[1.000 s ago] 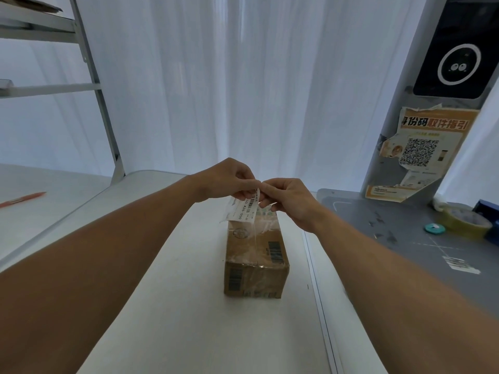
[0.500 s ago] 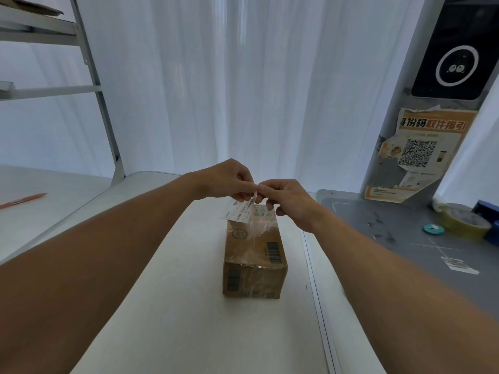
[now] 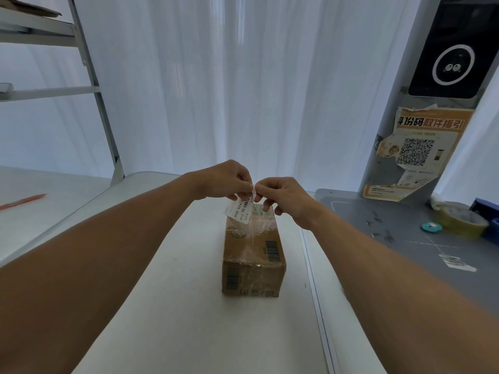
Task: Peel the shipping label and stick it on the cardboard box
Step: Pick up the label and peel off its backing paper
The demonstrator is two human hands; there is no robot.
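Note:
A small brown cardboard box (image 3: 252, 248), taped over and printed with barcodes, lies on the white table (image 3: 189, 306) in front of me. Just above its far end I hold a small white shipping label (image 3: 239, 209) with a barcode and printed digits. My left hand (image 3: 225, 180) pinches the label's top edge from the left. My right hand (image 3: 282, 197) pinches the same top corner from the right with thumb and forefinger. The label hangs tilted, its lower part over the box's far left corner. I cannot tell whether the backing has separated.
A grey cutting mat (image 3: 405, 233) lies to the right with a yellowish tape roll (image 3: 463, 218), a small teal disc (image 3: 431, 227) and a stray label (image 3: 456, 261). A grey post (image 3: 421, 147) carries a QR poster. Metal shelving (image 3: 91, 85) stands at the left, an orange pen (image 3: 23, 201) beside it.
Both hands stay pinched together on the label above the box's far end. The label has swung from nearly edge-on to hanging with its printed face toward me.

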